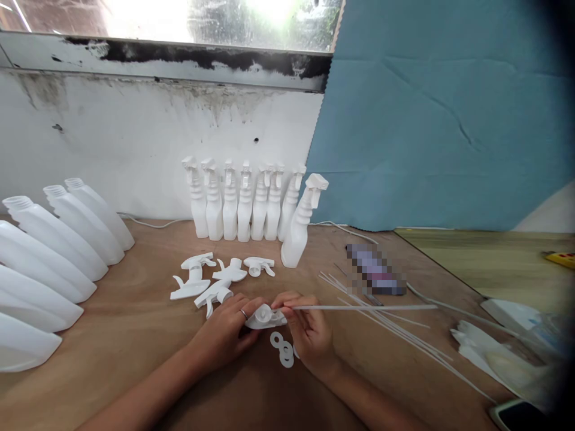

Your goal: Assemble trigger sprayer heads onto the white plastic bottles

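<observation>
My left hand [229, 328] is closed around a white trigger spray head [264, 317], its round collar facing up toward me. Between the fingertips of my right hand [309, 328] is a thin white dip tube [372, 307], which stretches out to the right. The tube's near end is at the spray head's collar; whether it sits inside I cannot tell. Just below my hands lie several flat white ring washers [286, 353]. More trigger spray heads [193, 288] lie loose beyond my left hand. Several loose dip tubes [404, 336] are spread to the right of my right hand.
Along the wall stand several white bottles with spray heads [245, 209], one [296, 230] nearer. Open white bottles [67, 239] line the left side. To the right are a pixelated flat object [375, 269], a cable [442, 305], plastic bags [494, 359] and a phone [516, 414].
</observation>
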Action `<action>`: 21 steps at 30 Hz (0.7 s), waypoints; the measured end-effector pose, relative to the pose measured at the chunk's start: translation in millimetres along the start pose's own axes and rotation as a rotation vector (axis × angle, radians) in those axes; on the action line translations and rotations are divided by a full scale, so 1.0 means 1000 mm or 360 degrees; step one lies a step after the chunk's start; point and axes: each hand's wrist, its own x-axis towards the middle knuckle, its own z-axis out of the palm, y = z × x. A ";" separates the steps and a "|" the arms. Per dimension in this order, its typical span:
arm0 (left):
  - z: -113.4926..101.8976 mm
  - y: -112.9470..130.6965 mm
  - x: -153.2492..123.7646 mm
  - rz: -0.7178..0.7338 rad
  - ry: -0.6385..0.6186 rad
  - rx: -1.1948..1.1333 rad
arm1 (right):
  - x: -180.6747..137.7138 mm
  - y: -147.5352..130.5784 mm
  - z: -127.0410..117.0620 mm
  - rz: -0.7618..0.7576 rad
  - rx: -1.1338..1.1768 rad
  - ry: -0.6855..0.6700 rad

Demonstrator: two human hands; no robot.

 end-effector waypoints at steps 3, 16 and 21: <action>0.000 0.000 0.000 0.0008 0.0016 -0.0005 | -0.001 0.003 -0.002 -0.0046 -0.0085 -0.0085; 0.002 -0.004 0.001 0.0073 0.0055 0.0027 | 0.010 -0.002 0.004 -0.0166 -0.0340 -0.0155; 0.003 -0.004 0.001 0.0092 0.0078 0.0030 | 0.006 0.002 0.003 -0.0102 -0.0294 -0.0109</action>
